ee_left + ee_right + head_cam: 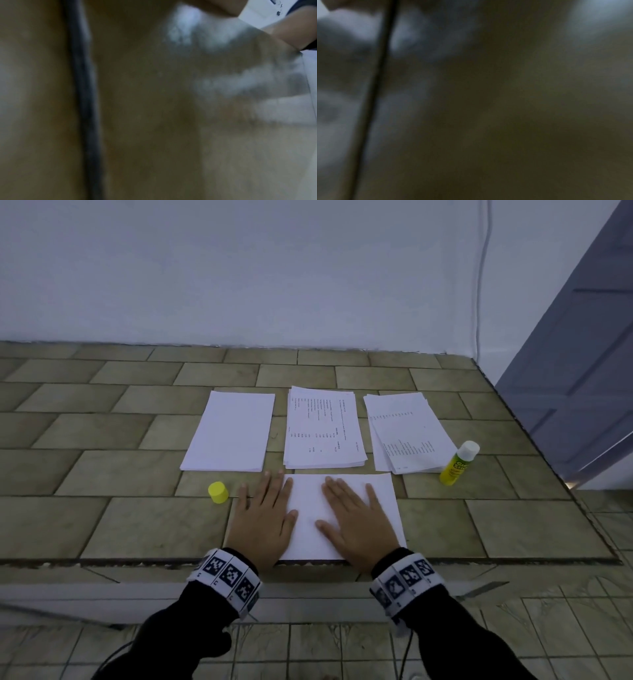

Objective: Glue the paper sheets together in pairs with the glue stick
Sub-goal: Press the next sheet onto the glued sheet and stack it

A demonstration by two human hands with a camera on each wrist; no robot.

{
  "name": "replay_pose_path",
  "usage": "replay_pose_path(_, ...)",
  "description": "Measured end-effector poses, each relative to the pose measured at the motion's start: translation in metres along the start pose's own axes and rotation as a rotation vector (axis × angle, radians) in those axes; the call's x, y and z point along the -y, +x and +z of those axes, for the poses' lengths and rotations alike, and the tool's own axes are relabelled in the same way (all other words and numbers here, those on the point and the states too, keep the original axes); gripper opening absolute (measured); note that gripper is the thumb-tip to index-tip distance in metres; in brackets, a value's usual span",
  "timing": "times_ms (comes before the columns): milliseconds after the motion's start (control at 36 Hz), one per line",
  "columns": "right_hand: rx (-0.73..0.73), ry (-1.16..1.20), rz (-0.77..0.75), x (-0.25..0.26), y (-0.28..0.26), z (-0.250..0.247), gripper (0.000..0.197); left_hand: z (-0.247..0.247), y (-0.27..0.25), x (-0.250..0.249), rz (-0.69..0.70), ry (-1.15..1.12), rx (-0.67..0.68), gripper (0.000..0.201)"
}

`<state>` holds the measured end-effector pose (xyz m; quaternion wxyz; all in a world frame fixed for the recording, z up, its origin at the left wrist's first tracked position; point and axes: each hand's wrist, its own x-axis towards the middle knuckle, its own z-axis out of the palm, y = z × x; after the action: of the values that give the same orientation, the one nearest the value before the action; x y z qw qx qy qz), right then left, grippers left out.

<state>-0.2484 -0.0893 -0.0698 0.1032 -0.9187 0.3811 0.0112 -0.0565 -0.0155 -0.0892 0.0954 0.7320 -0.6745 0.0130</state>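
Nearest, both hands lie flat with straight fingers on a white sheet [308,529] at the tiled surface's [102,529] front edge: the left hand [262,522] over its left edge, the right hand [359,525] on its right half. Just left sits a yellow cap [218,492]. Farther back lie three paper stacks [322,429]; the uncapped glue stick [458,463] stands beside the rightmost.
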Motion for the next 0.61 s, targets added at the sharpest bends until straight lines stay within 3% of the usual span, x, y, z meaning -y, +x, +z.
replay_pose_path(139, -0.032, -0.039, 0.206, -0.046, -0.023, -0.006, 0.101, -0.002, 0.0, -0.001, 0.001, 0.006, -0.004, 0.059)
replay_pose_path(194, -0.031, -0.029, 0.253, -0.054, -0.028, -0.008, 0.095, -0.003, 0.0, -0.002, 0.004, 0.009, -0.012, 0.059)
replay_pose_path(389, -0.055, -0.054, 0.315, -0.042, -0.024, -0.021, 0.094, -0.003, 0.0, -0.003, -0.002, 0.017, -0.006, 0.06)
replay_pose_path(472, -0.146, -0.057, 0.236, -0.021, -0.017, -0.025, 0.095, -0.004, 0.001, -0.004, -0.005, 0.023, -0.008, 0.06)
replay_pose_path(611, 0.004, 0.011, -0.054, 0.018, 0.005, -0.01, 0.098, -0.003, 0.0, -0.003, 0.007, 0.024, -0.005, 0.06)
